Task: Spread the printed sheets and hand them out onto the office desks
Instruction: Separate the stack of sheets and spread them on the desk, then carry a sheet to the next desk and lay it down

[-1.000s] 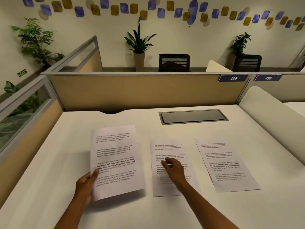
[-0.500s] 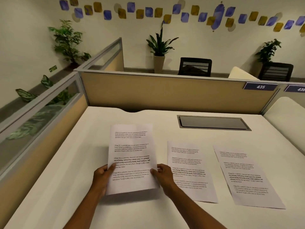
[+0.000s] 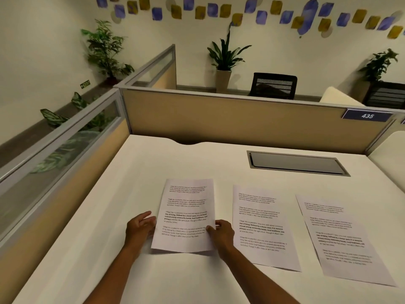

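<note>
Gripping the held printed sheet (image 3: 186,216) by its side edges, the left hand (image 3: 140,227) and right hand (image 3: 221,232) close their fingers on it just above the white desk (image 3: 153,163), left of two flat sheets (image 3: 260,224), before the tan partition (image 3: 230,119).

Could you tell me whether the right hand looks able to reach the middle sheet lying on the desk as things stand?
Probably yes. The right hand sits beside the middle sheet with nothing between them, but it grips the held sheet and would have to let go first.
</note>
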